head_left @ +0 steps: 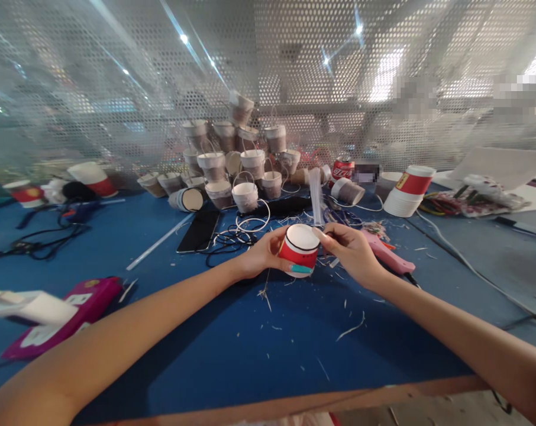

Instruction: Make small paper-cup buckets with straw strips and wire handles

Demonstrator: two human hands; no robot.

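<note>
Above the middle of the blue table, a red and white paper cup (300, 258) is gripped in my left hand (268, 254), with a teal-nailed thumb across its front. A thin black cord (304, 249) runs round the edge of the cup's white round top face. On the cup's right side, my right hand (348, 247) is closed in a pinch against that edge, where the cord seems to reach its fingers. Its fingertips are partly hidden. Just beyond the hands are clear glue sticks (316, 195) and a pink glue gun (390, 251).
Several small handled buckets (245, 196) are piled at the back. A stack of paper cups (410, 190) and a red can (341, 170) stand at the right rear. A phone (199, 231), tangled cables and a purple power strip (88, 299) lie left. Fibre scraps litter the table (250, 367).
</note>
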